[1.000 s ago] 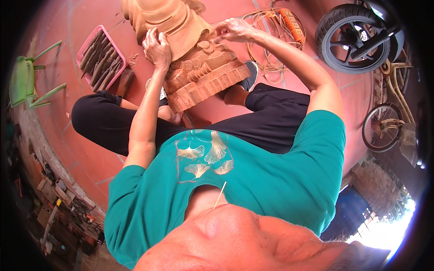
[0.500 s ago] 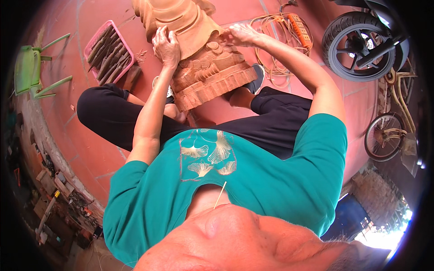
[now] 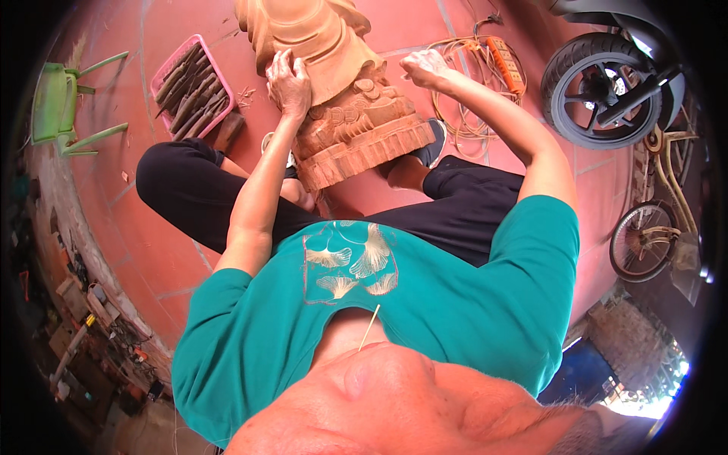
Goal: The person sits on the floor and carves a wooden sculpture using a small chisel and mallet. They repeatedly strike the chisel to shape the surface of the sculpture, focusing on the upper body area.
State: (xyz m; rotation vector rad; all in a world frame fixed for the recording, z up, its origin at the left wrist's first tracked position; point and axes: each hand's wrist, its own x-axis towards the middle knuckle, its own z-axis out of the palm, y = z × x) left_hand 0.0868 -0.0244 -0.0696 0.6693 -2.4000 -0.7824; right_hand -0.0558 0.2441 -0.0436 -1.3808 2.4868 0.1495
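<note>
A large carved wooden statue [image 3: 322, 45] lies on the floor between my legs. Smooth drapery folds cover its upper part, and rougher relief runs down to a ridged base. My left hand [image 3: 290, 87] rests on the drapery's left edge, fingers stretched out and slightly apart. My right hand [image 3: 426, 68] is raised to the right of the statue, a small gap away from it. Its fingers are curled together; whatever they may hold is hidden. The statue's top runs out of view.
A pink basket [image 3: 226, 85] of carving tools stands left of the statue, beside a wooden mallet-like block [image 3: 229, 132]. Farther left is a green chair [image 3: 57, 106]. An orange power strip [image 3: 503, 64] with coiled cable [image 3: 455, 114] lies right, near a motorbike wheel [image 3: 603, 91].
My right hand has come away from the statue's right edge, moving right, its fingers now more curled. My left hand stays on the drapery. The whole view has shifted slightly.
</note>
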